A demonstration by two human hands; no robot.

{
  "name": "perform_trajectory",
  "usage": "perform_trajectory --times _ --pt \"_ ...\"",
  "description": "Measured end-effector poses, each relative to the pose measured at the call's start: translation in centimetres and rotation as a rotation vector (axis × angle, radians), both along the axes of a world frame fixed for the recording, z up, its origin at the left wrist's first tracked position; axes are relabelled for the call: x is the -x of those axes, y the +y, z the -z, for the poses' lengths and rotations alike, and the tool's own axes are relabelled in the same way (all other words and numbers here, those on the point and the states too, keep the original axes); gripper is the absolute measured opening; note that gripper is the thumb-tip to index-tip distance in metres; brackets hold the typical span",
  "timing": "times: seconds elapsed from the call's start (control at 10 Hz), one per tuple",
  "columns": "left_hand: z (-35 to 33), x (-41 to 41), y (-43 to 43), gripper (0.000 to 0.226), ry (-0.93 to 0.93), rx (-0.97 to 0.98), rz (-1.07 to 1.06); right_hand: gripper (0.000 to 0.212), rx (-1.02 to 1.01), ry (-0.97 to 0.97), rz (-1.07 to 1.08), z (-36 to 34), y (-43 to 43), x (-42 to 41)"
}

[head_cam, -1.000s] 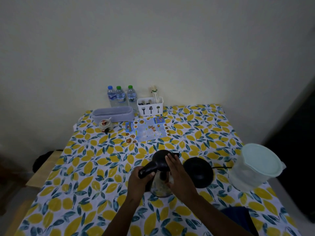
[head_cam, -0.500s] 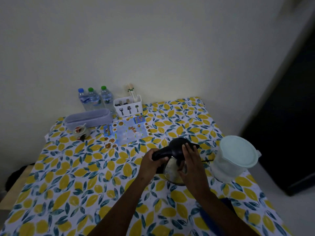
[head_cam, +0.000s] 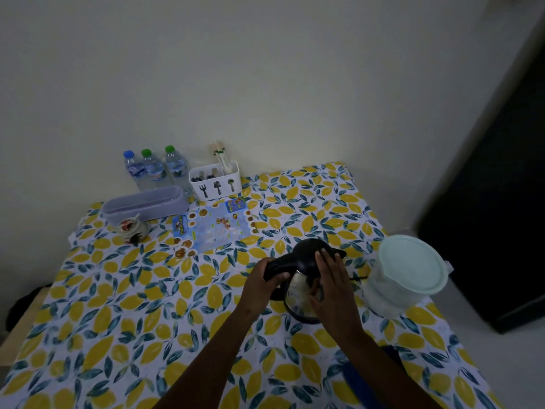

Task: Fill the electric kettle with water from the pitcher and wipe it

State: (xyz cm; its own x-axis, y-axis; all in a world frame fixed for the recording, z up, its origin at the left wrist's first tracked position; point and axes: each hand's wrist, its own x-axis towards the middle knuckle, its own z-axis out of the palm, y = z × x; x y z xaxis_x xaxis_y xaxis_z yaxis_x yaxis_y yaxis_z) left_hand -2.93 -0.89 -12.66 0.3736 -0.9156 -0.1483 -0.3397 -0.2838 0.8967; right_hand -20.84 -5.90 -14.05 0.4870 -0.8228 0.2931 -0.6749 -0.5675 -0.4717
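Observation:
The electric kettle [head_cam: 300,286] has a steel body and a black lid and stands upright on the lemon-print tablecloth [head_cam: 147,320]. My left hand [head_cam: 262,283] is wrapped around its black handle. My right hand [head_cam: 331,286] lies against the lid and right side, fingers on the lid, thumb on the steel body. The translucent pitcher [head_cam: 392,293] with a pale green lid [head_cam: 413,262] stands just right of the kettle, apart from both hands. A black cord [head_cam: 358,278] runs between kettle and pitcher. The kettle's base is hidden under it.
At the back by the wall stand three water bottles [head_cam: 154,169], a white cutlery holder [head_cam: 215,184], a long grey box [head_cam: 144,203], a small cup [head_cam: 131,227] and a blue printed sheet [head_cam: 212,228]. A dark blue cloth [head_cam: 354,376] lies near my right forearm. The table's right edge is close to the pitcher.
Both hands carried the kettle to the right, over the black round base that lay bare a second ago. My view has swung to the right.

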Motion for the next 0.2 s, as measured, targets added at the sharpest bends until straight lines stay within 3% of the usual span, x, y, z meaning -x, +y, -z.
perform_trajectory --times 0.2 --pt "-0.14 0.24 1.19 0.05 -0.119 0.068 -0.032 0.103 0.08 -0.012 -0.006 0.02 0.28 0.26"
